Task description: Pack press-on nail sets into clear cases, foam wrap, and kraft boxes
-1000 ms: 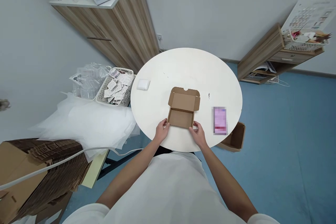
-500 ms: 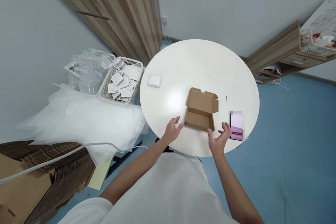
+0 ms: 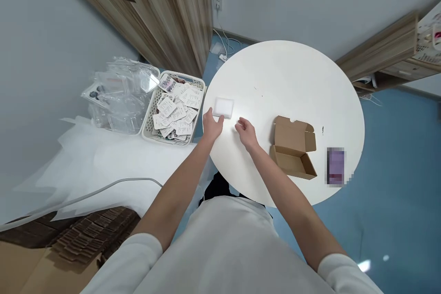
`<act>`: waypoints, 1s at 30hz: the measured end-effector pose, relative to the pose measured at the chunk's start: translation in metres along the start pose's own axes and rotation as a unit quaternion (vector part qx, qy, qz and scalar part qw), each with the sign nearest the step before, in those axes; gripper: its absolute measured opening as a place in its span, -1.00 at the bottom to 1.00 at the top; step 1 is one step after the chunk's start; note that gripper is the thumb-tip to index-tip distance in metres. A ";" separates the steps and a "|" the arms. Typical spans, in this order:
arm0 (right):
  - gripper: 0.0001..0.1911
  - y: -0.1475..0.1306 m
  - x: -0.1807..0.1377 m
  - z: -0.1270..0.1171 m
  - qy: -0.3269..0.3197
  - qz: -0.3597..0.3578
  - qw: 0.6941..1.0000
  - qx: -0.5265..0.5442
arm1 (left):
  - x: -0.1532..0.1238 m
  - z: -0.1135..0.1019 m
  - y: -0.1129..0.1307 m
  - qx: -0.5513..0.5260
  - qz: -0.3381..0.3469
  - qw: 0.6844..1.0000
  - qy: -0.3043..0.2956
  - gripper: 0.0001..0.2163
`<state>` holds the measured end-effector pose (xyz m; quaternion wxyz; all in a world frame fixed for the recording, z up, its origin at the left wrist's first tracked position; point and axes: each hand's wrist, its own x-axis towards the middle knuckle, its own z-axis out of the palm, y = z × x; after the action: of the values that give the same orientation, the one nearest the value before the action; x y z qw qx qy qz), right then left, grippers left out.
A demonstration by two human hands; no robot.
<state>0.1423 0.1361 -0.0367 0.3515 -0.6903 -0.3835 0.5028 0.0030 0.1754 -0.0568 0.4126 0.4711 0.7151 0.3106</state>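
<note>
A flat white packet (image 3: 223, 107) lies on the left part of the round white table. At its near left edge is my left hand (image 3: 212, 126), thumb and fingers spread around the corner; whether it touches the packet I cannot tell. My right hand (image 3: 246, 133) hovers just to the right of the packet, fingers loosely bent and apart, holding nothing. Beyond my right forearm, a brown cardboard box (image 3: 292, 140) stands with its lid folded back and its inside bare.
A blurred-out phone (image 3: 335, 166) lies at the right of the table (image 3: 285, 69). Left of the table are a white basket (image 3: 148, 131) of printed cards, clear plastic bags (image 3: 120, 96), white sheets (image 3: 103, 156) and stacked flat cardboard (image 3: 86, 234).
Both hands have left the cardboard box and reached forward and left to the white packet. The view has swung left, so the table sits further right.
</note>
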 end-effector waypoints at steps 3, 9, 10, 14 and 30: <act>-0.63 -0.002 0.032 0.016 0.024 0.008 1.000 0.012 | 0.017 0.007 0.000 -0.013 -0.041 0.999 0.006 -0.45; -0.74 -0.003 0.064 0.040 0.066 0.010 0.998 -0.017 | 0.025 0.015 -0.008 -0.072 -0.066 0.995 0.032 -0.66; -0.76 -0.002 0.066 0.043 0.070 0.007 0.997 -0.027 | 0.026 0.015 -0.009 -0.078 -0.059 0.995 0.032 -0.70; -0.78 0.003 0.066 0.047 0.076 -0.006 0.996 -0.037 | 0.033 0.015 -0.013 -0.110 -0.054 0.992 0.041 -0.75; -0.74 -0.004 -0.024 -0.061 0.054 -0.095 0.994 0.027 | -0.070 0.031 0.037 -0.257 -0.037 0.965 -0.034 -0.68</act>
<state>0.1960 0.1107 -0.0081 0.4363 -0.6672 -0.4143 0.4391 0.0610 0.1254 -0.0199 0.5553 0.3328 0.6136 0.4520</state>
